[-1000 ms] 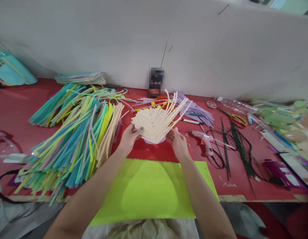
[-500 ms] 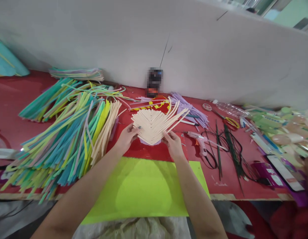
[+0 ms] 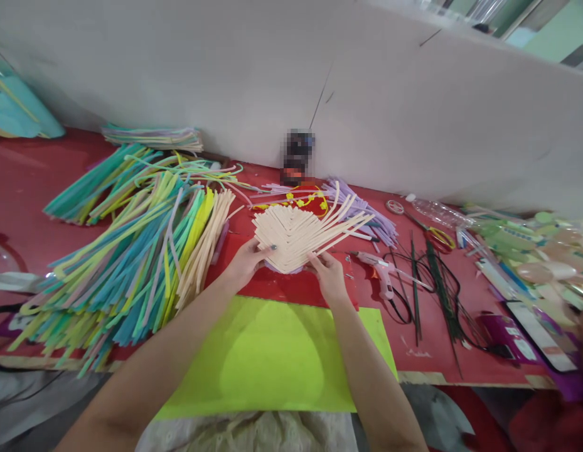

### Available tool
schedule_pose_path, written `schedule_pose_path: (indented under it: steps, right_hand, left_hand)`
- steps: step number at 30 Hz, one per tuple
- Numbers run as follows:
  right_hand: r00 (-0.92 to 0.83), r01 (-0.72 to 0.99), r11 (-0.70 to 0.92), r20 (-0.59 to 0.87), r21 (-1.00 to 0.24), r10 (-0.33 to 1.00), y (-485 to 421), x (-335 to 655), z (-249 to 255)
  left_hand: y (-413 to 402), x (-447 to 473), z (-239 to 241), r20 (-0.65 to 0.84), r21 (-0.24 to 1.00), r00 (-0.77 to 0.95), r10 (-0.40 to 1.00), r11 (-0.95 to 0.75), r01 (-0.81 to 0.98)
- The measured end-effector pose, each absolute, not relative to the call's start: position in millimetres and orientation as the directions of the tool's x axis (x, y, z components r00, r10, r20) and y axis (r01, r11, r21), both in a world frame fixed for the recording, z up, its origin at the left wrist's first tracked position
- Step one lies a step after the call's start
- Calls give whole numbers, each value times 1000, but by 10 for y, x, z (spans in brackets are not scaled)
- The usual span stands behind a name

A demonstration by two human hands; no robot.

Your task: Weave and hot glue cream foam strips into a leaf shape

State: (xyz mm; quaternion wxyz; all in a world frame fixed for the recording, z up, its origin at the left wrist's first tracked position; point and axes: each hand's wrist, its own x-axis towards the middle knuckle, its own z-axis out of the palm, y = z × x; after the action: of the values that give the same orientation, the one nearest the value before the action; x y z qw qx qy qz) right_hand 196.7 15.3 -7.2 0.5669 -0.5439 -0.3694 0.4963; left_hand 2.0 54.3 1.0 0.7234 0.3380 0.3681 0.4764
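Note:
A cream leaf-shaped piece made of pipe cleaners (image 3: 288,237) is held between my two hands over the red work surface. Its strips meet in a V pattern along a middle line, and several long ends fan loose to the upper right. A bit of purple shows under its lower tip. My left hand (image 3: 245,265) grips the lower left edge, thumb on top and fingers hidden beneath. At the lower right edge, my right hand (image 3: 329,275) pinches the piece between thumb and fingers.
Colourful pipe cleaners (image 3: 131,270) lie heaped at left, purple ones (image 3: 361,210) behind. A pink glue gun (image 3: 383,273), scissors (image 3: 439,237), dark green stems (image 3: 439,282), a plastic bottle (image 3: 437,210) and a phone (image 3: 540,333) lie at right. A lime-green sheet (image 3: 272,358) covers the front edge.
The leaf-shaped piece has turned slightly, its loose ends swinging right and downward. My left thumb reaches a little farther onto it. The right hand keeps its pinch; the view has shifted slightly.

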Motion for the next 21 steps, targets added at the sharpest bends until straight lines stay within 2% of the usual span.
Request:
schedule_pose_path:
  steps: [6, 14, 21]
  right_hand:
    - [197, -143, -94, -121, -985, 973, 146, 1992, -102]
    - [72, -150, -88, -100, -985, 992, 98, 1988, -52]
    - [58, -177, -76, -87, -981, 995, 97, 1969, -35]
  left_hand:
    - [539, 25, 27, -225, 839, 267, 937, 325, -436]
    - [557, 25, 15, -215, 796, 254, 943, 320, -514]
    - [561, 37, 20, -222, 790, 236, 946, 317, -525]
